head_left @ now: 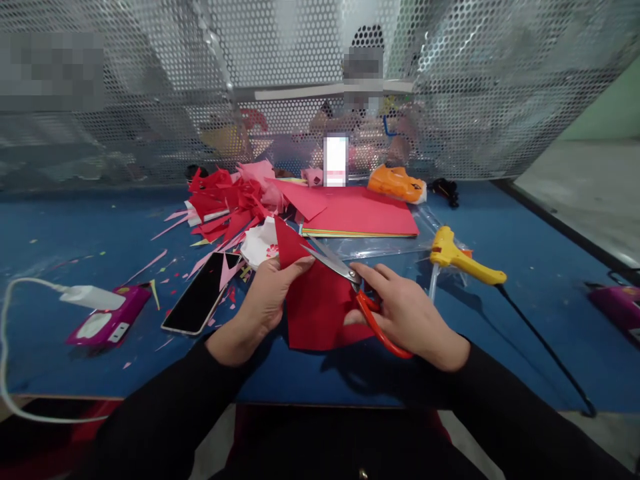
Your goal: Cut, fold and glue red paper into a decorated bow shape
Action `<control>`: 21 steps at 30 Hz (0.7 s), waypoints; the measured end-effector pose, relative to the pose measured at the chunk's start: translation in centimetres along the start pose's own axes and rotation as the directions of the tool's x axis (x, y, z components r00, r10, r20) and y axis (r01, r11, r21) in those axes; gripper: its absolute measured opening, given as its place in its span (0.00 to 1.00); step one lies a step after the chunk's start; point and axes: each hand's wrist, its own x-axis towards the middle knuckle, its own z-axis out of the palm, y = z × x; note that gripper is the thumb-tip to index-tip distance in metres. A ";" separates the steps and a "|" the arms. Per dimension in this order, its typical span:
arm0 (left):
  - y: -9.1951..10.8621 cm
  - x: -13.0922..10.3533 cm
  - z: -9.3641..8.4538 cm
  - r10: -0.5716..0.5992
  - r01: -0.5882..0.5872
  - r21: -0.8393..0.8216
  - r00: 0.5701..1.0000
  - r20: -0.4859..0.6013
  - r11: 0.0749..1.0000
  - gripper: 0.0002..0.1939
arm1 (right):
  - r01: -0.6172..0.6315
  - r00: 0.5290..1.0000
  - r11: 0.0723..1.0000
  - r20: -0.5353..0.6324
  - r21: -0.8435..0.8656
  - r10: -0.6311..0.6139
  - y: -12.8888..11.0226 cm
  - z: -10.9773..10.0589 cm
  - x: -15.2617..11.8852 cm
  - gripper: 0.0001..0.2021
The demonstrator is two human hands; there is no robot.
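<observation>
My left hand [267, 293] pinches the upper left part of a red sheet of paper [317, 310], thumb on top. In my right hand [405, 310] are scissors [373, 320] with red-orange handles, their blades parted and pointing to the upper left. The blades lie at the upper part of the red sheet, near my left thumb. Just behind my left hand sits a crumpled white piece [260, 243] with a red print. A stack of coloured paper [360, 212], red on top, lies beyond the scissors.
Red and pink scraps [235, 200] heap at the back left. Left are a phone [200, 293] and a purple power strip [117, 317] with a white plug. Right are a yellow glue gun [463, 257] and its cord. An orange packet [397, 185] lies near the perforated metal screen [300, 47].
</observation>
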 end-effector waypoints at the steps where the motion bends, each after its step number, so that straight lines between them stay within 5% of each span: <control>1: -0.1 0.0 0.0 0.009 -0.010 0.002 1.000 0.005 1.000 0.12 | 0.006 1.000 1.000 -0.007 -0.018 -0.006 0.0 0.1 0.0 0.34; 21: -0.2 -0.1 0.5 0.017 -0.015 -0.099 1.000 0.018 0.995 0.15 | 0.016 1.000 0.994 -0.019 -0.108 -0.018 -0.3 0.5 -0.2 0.29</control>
